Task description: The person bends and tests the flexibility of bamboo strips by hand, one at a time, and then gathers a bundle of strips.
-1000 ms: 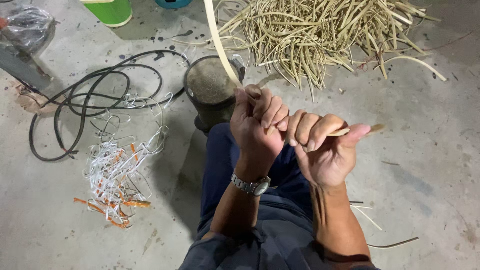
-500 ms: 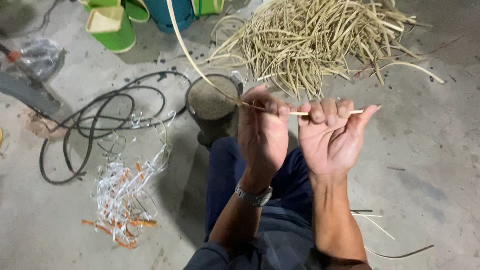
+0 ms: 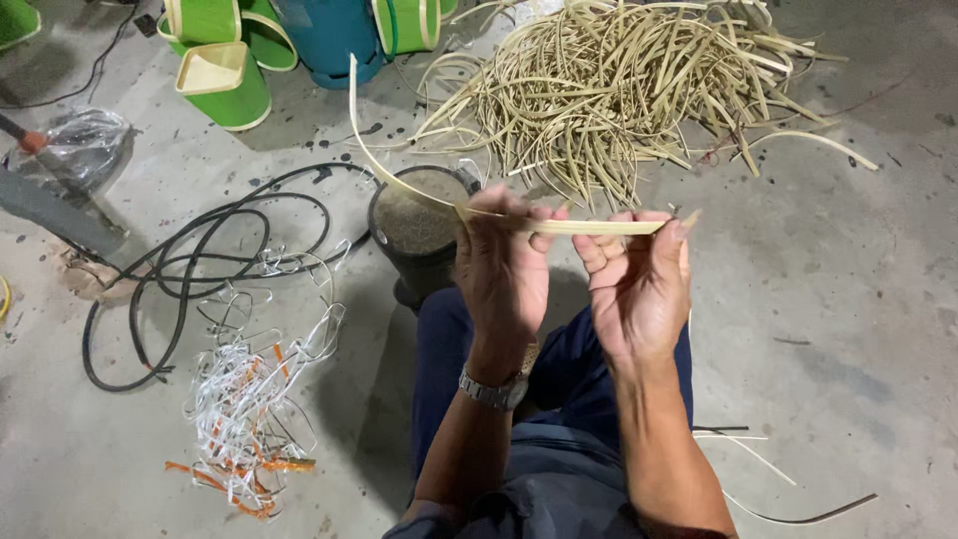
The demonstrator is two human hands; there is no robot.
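While both hands grip it, a pale cane strip (image 3: 589, 227) lies level at the centre of the frame

Left hand (image 3: 504, 265) and right hand (image 3: 639, 279) are closed around the strip, whose free end curves toward the upper left, over a dark pot (image 3: 414, 225); a heap of strips (image 3: 619, 80) lies at top, black cable (image 3: 190, 269) at left

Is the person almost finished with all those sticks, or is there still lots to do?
Lots left, it seems. In hand: both the left hand and right hand grip one long pale strip, which curves up and away to the left. Possibly done: a few thin slivers lie on the floor by the leg. Left: a big pile of strips lies untouched ahead.
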